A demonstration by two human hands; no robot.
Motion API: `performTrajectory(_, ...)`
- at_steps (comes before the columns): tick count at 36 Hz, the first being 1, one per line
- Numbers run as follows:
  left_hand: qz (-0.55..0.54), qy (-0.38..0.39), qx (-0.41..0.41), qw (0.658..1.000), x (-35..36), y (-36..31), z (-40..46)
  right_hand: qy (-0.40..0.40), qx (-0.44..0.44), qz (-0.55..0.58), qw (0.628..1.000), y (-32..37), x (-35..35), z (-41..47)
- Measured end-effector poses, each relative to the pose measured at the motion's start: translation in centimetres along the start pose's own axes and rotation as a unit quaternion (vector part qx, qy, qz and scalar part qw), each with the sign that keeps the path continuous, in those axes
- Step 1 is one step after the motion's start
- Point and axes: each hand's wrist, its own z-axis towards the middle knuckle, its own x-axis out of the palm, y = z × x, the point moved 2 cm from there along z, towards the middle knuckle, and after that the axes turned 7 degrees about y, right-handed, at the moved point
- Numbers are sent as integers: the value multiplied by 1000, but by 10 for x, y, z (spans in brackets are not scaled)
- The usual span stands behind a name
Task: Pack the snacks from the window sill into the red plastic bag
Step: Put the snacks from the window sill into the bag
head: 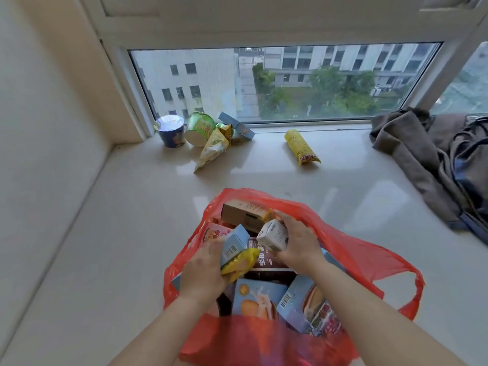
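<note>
A pale glossy window sill (132, 220) runs under a wide window (277, 83) that looks down on grey buildings and trees. The red plastic bag (364, 254) stands open on the sill nearest the camera, packed with snack boxes; their printing is Chinese and too blurred to read, though barcodes show on two light-blue boxes.

Over the bag's mouth, the left hand (202, 270) grips a light-blue box (233, 243) together with a yellow packet (240, 264), fingers curled round both. The right hand (298, 241) clasps a small white carton (273, 235) — its label is illegible.

Beyond the bag, by the window's left corner, sit a blue cup (170, 130), a tipped green cup (199, 129), a yellow pouch (212, 149) and a blue box (236, 125). To the bag's far right lies a yellow tube-shaped packet (301, 146), and farther right — dark clothing (422, 159).
</note>
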Motion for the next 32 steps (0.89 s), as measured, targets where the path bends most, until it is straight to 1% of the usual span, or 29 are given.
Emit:
performTrajectory(2, 43, 21, 16, 999, 11, -3, -2, 8, -14, -47, 999, 1, 1, 1)
performTrajectory(6, 118, 42, 17, 992, 18, -19, -3, 17, -46, -114, 992, 2, 3, 4)
performTrajectory(9, 145, 65, 6, 987, 30, -26, -3, 13, -50, -143, 988, 2, -1, 7)
performTrajectory(13, 106, 91, -41, 989, 61, -29, -7, 18, -58, -169, 984, 1, 0, 8)
performTrajectory(15, 89, 132, -43, 986, 69, -31, -8, 28, -65, -178, 982, 1, 1, 7)
performTrajectory(16, 67, 160, -41, 984, 69, -31, -7, 33, -67, -186, 980, 1, 2, 7)
performTrajectory(17, 42, 173, -35, 983, 67, -30, -6, 35, -67, -192, 978, 1, 2, 7)
performTrajectory(20, -94, 187, -29, 977, 50, -21, -1, 31, -53, -181, 982, 2, 5, 8)
performTrajectory(21, -150, 182, -30, 971, 45, -16, -1, 32, -48, -174, 983, 3, 6, 9)
performTrajectory(22, -206, 160, -33, 965, 39, -12, 0, 31, -46, -168, 984, 4, 7, 10)
performTrajectory(23, -250, 129, -38, 959, 34, -6, 1, 31, -48, -166, 984, 5, 8, 10)
performTrajectory(24, -266, 92, -49, 958, 29, 0, 1, 32, -51, -166, 984, 6, 8, 10)
performTrajectory(25, -244, 48, -64, 966, 25, 9, 2, 36, -57, -170, 983, 7, 8, 9)
performTrajectory(27, -129, -44, -96, 986, 18, 29, 6, 51, -75, -196, 976, 10, 7, 7)
performTrajectory(28, -78, -72, -117, 987, 15, 39, 7, 64, -85, -213, 971, 11, 7, 5)
performTrajectory(29, -47, -72, -151, 985, 13, 48, 8, 81, -93, -228, 966, 11, 6, 4)
performTrajectory(30, -34, -43, -195, 979, 12, 56, 8, 104, -98, -239, 961, 11, 6, 2)
performTrajectory(32, -42, 40, -278, 959, 11, 68, 8, 156, -99, -263, 947, 9, 6, 0)
